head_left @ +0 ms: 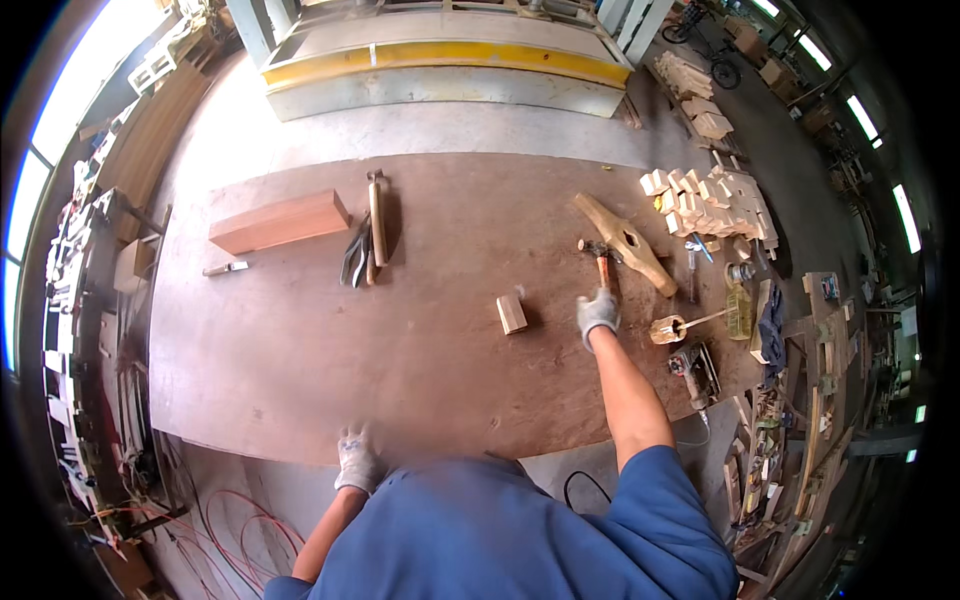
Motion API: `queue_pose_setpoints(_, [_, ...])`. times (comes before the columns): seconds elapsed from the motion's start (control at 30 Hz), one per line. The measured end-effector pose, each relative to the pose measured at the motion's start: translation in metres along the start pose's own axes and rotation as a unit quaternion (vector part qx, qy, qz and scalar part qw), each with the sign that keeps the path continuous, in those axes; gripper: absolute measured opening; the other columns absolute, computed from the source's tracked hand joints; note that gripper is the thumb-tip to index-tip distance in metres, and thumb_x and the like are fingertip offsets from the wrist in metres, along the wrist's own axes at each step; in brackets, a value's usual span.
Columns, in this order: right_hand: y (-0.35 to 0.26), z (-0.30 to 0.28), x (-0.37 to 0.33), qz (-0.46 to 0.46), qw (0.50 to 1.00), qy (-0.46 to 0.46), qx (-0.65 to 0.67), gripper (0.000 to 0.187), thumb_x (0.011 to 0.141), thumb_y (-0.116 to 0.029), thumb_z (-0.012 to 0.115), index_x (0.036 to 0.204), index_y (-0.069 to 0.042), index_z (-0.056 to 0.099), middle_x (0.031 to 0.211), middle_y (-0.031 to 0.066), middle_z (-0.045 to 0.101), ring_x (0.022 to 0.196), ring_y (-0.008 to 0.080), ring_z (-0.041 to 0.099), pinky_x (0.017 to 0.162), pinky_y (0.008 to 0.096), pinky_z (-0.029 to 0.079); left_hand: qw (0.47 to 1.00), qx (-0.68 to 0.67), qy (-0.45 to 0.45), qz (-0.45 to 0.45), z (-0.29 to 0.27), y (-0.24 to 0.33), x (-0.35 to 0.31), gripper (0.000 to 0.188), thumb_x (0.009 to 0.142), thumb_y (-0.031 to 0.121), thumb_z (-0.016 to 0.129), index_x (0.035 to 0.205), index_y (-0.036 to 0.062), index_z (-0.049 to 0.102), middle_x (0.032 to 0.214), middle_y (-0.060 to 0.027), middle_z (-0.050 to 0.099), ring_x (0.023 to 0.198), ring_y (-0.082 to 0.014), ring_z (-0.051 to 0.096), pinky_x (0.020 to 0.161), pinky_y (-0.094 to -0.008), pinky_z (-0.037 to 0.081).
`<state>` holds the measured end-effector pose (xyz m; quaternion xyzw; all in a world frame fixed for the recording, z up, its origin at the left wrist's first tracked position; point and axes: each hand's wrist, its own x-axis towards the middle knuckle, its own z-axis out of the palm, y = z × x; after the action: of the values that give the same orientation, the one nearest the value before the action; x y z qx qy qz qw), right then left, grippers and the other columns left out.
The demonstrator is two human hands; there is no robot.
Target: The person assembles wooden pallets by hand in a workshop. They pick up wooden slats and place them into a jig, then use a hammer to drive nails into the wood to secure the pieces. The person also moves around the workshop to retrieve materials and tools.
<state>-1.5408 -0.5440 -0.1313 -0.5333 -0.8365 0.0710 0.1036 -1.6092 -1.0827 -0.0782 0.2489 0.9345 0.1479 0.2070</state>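
Note:
My right hand, in a pale work glove, reaches over the right part of the brown tabletop. Its fingers are closed around the handle end of a small hammer, whose head points away from me. My left hand, gloved too, rests at the table's near edge with its fingers stretched forward and holding nothing. A short wooden block sits left of my right hand. Just beyond the hammer lies a long wooden piece with a hole in its middle.
A reddish beam, a chisel, pliers and another hammer lie left. At right are stacked wood blocks, a pot with a stick, a bottle and a power tool. Hoses cross the floor.

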Motion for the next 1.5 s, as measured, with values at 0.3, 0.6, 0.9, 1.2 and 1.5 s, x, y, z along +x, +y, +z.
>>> queue_pose_setpoints(0.3, [-0.131,-0.02,-0.098,-0.079,0.981,-0.176,0.008,0.064,0.069,-0.049,0.078,0.112,-0.005,0.061,0.112,0.0194,0.063,0.105,0.0352,0.062,0.089,0.0459,0.051,0.999,-0.025,-0.025,-0.04,0.001,0.0,0.002,0.065,0.068,0.022,0.078,0.126,0.0046,0.055,0.135,-0.0177,0.049,0.126,-0.0392,0.042,0.104,-0.0467,0.04])
queue_pose_setpoints(0.6, [-0.091,-0.009,-0.06,-0.083,0.989,-0.118,-0.019,0.046,0.066,-0.03,0.078,0.1,-0.004,0.061,0.103,0.0221,0.062,0.098,0.039,0.062,0.083,0.048,0.052,0.999,0.038,-0.032,-0.002,-0.023,0.022,-0.002,0.066,0.072,0.028,0.077,0.129,0.0064,0.054,0.139,-0.0178,0.046,0.129,-0.0401,0.04,0.106,-0.0474,0.038])
queue_pose_setpoints(0.9, [-0.041,0.01,-0.041,-0.042,0.991,-0.127,-0.006,0.055,0.066,-0.034,0.085,0.103,0.0,0.062,0.106,0.0245,0.064,0.1,0.0414,0.063,0.089,0.0468,0.05,0.997,0.01,-0.051,-0.052,-0.005,0.006,0.001,0.061,0.075,0.022,0.071,0.131,0.005,0.053,0.141,-0.0187,0.045,0.131,-0.0395,0.04,0.108,-0.046,0.037])
queue_pose_setpoints(1.2, [-0.076,-0.015,-0.078,-0.054,0.998,-0.039,-0.02,0.08,0.069,-0.038,0.081,0.132,0.0,0.048,0.134,0.0254,0.05,0.12,0.0416,0.052,0.1,0.0497,0.043,0.999,-0.005,-0.026,-0.044,0.01,-0.009,-0.003,0.065,0.077,0.026,0.071,0.135,0.0063,0.051,0.146,-0.0187,0.041,0.136,-0.0379,0.036,0.11,-0.0465,0.035])
queue_pose_setpoints(1.5, [-0.145,-0.001,-0.26,-0.438,0.872,-0.219,-0.015,0.077,0.077,-0.04,0.073,0.137,-0.001,0.047,0.144,0.0268,0.039,0.137,0.0401,0.032,0.114,0.0497,0.027,0.996,-0.071,0.052,0.033,0.019,-0.035,-0.036,0.059,0.077,0.026,0.072,0.13,0.0058,0.056,0.148,-0.0217,0.038,0.139,-0.0383,0.034,0.113,-0.0454,0.032])
